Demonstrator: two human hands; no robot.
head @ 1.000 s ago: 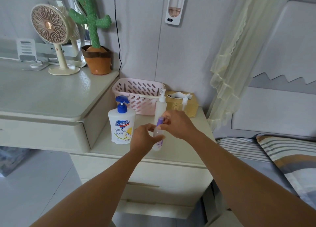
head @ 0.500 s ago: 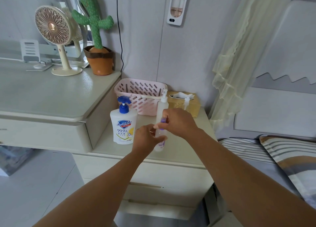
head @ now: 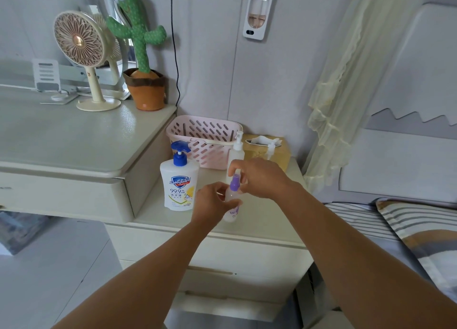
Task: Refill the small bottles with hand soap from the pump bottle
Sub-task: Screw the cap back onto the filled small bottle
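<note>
Materials laid out on a cream, glossy nightstand [head: 259, 229]. The left hand [head: 211, 202] wraps curled fingers round the body of a small translucent plastic bottle [head: 230, 216] with purple print, near the front edge of the top. Whether its rounded base touches the surface cannot be told. The right hand [head: 261, 177] comes from above, fingertips pinching the bottle's purple cylindrical cap [head: 235, 182]. At 9 o'clock from the small bottle, just beside the left hand, a squat white plastic pump bottle [head: 179, 187] with a blue pump head and printed label stands upright. At 11 o'clock, a pink slotted plastic basket [head: 205, 140] sits against the wall. At 12 o'clock, a slim white pump bottle [head: 236, 153] is partly hidden behind the right hand. At 1 o'clock, a yellow tissue box [head: 279, 153] has a white tissue protruding.
</note>
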